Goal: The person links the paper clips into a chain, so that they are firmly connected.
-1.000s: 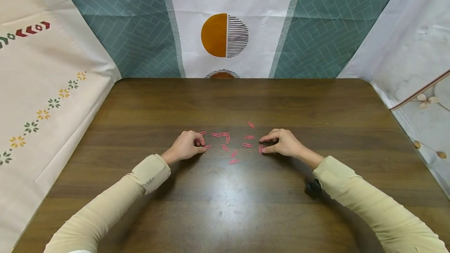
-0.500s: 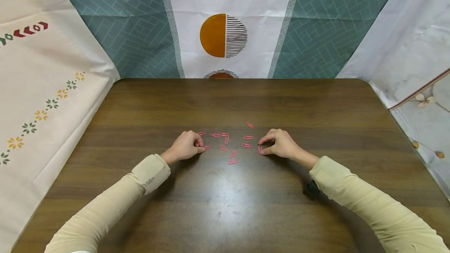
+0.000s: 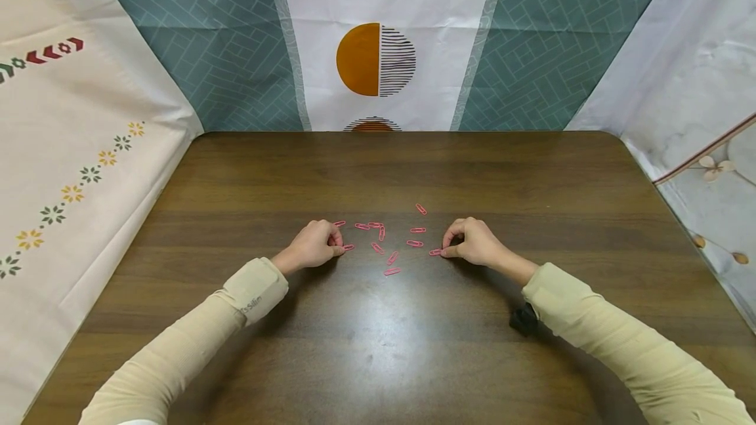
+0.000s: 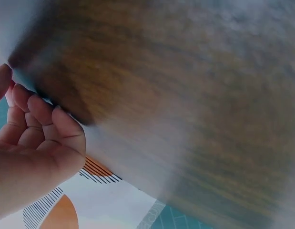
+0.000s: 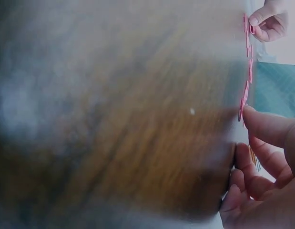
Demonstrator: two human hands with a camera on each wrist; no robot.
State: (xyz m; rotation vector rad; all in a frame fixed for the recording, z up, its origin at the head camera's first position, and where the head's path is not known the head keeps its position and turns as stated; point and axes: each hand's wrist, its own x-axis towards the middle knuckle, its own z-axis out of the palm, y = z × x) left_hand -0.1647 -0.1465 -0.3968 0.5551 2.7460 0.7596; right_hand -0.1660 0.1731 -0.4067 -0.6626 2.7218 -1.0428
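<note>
Close to the middle of the table, my left hand (image 3: pixel 313 243) pinches a pink paper clip (image 3: pixel 348 247) whose free end points right. Across from it, my right hand (image 3: pixel 477 242) holds another pink paper clip (image 3: pixel 435 252) by its right end between thumb and curled index finger. That clip lies nearly level, its free end toward the left. In the right wrist view its pink wire (image 5: pixel 241 109) shows at the thumb tip. The left wrist view shows the left hand's fingers (image 4: pixel 40 109) curled, with only a sliver of pink at the frame's edge.
Several loose pink paper clips lie scattered between the hands, among them one at the back (image 3: pixel 421 209) and one at the front (image 3: pixel 392 271). One more clip (image 3: pixel 339 223) lies just behind the left hand. The brown wooden table (image 3: pixel 378 169) meets patterned cloth at its far edge.
The paper clip at my right hand has turned from pointing away from me to lying sideways. My right index finger has curled in toward the thumb. The left hand stays in place.
</note>
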